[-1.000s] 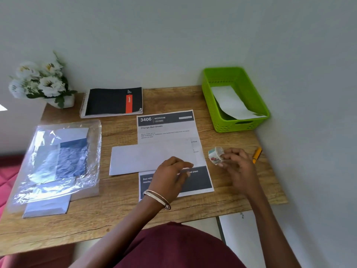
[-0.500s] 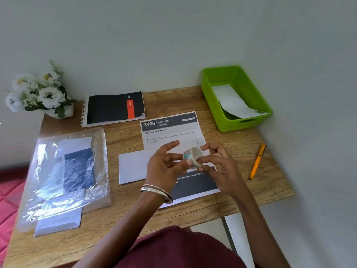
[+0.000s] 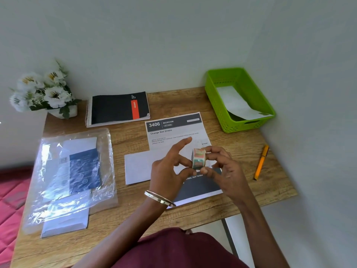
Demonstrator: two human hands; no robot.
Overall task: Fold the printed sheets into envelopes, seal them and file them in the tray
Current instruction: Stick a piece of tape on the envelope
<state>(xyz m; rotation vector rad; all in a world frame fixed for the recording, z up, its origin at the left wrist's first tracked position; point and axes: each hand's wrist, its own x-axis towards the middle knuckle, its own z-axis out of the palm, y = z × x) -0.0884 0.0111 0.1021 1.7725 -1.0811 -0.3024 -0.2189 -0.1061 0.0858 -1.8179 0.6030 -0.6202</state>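
A small patterned tape roll (image 3: pixel 199 159) is held above the desk by both hands. My right hand (image 3: pixel 225 172) pinches it from the right side. My left hand (image 3: pixel 170 169) touches its left edge with thumb and middle finger, index finger raised straight. Under the hands lies a white envelope (image 3: pixel 138 167) across a printed sheet (image 3: pixel 173 130) headed "3406 Bedroom". A green tray (image 3: pixel 216 101) at the back right holds one white envelope (image 3: pixel 235 103).
A clear plastic bag (image 3: pixel 73 171) with blue and white envelopes lies at the left, a white envelope (image 3: pixel 63 225) sticking out beneath it. A black notebook (image 3: pixel 117 108) and white flowers (image 3: pixel 44 91) are at the back. An orange pen (image 3: pixel 261 162) lies right, near the wall.
My right hand carried the tape roll from the desk's right side to above the envelope. My left hand rose off the envelope and met the roll. The pen is now uncovered.
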